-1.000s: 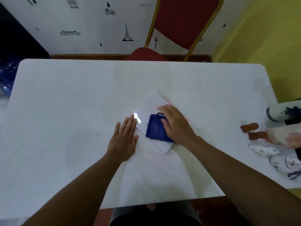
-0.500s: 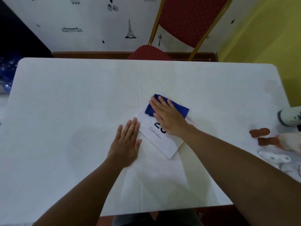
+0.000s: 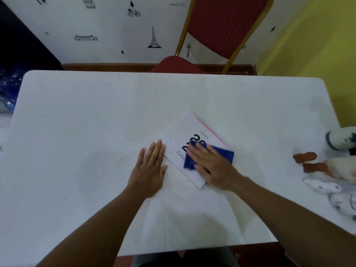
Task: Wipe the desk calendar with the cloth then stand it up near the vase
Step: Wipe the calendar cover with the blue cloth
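Note:
A white desk calendar (image 3: 189, 128) with a pink spiral edge lies flat and turned diagonally in the middle of the white table (image 3: 86, 116). My right hand (image 3: 212, 166) lies flat on a folded blue cloth (image 3: 225, 154), pressing it onto the calendar's near half. My left hand (image 3: 149, 170) rests flat on the table with its fingertips against the calendar's left edge. A white vase with blue markings (image 3: 342, 138) lies at the table's right edge, partly cut off by the frame.
Soft toys with orange feet (image 3: 306, 160) and white plush figures (image 3: 325, 186) crowd the right side of the table. A red chair with a gold frame (image 3: 221, 26) stands behind the far edge. The table's left half is bare.
The cloth under my right hand slid from the calendar's far corner back toward its near right part, uncovering the printed title. My left hand stayed in place.

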### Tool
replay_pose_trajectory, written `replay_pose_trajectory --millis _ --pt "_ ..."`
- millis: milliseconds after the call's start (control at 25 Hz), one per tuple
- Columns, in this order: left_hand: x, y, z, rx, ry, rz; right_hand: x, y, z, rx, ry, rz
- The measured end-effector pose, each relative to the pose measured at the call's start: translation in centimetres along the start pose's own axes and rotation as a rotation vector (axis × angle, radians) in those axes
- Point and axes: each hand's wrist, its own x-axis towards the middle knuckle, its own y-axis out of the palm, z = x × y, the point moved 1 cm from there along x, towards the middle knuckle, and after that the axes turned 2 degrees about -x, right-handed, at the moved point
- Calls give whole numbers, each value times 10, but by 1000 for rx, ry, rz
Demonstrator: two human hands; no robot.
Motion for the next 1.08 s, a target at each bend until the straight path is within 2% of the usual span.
replay_pose_trajectory --millis 120,240,360,520,680,800,880,960,1080 --pt "0 1 -1 2 3 -5 53 -15 -9 -28 154 -13" --pt "0 2 -1 4 -8 3 75 -6 15 4 192 -40" --pt "0 2 -1 -16 -8 22 37 13 40 -14 40 -70" --pt "0 0 0 -4 -1 12 -18 16 21 21 -124 34" --pt "1 0 -1 13 2 0 12 -16 -25 38 50 70" --pt "0 0 -1 17 1 0 36 -16 -11 38 167 27" --pt "0 1 0 9 2 13 23 0 16 6 104 10" --pt "1 1 0 -7 -4 21 -4 11 32 -9 -57 31" --pt "1 0 -1 2 -10 29 -18 6 19 34 -176 94"
